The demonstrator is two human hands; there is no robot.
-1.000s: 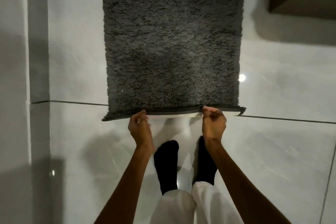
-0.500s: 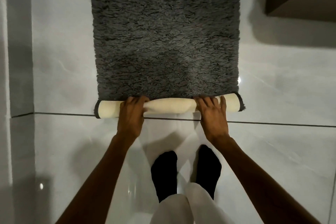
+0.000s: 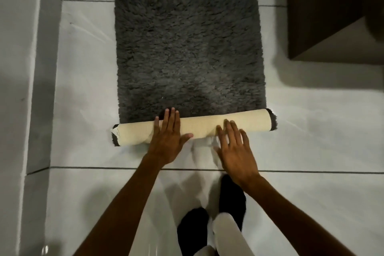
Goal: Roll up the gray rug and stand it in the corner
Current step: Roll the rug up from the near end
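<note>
Rolling had only just begun.
Your left hand and right hand pressed flat, open-gripped, on the gray rug's first roll; most lay unrolled.

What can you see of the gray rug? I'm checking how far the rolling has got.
The gray rug is shaggy and dark, lying flat on the pale tiled floor. Only its near end is rolled, into a slightly skewed tube showing cream woven backing, gray pile poking from both ends. The left hand lies flat, open on the roll; the right hand touches it with its fingertips.
</note>
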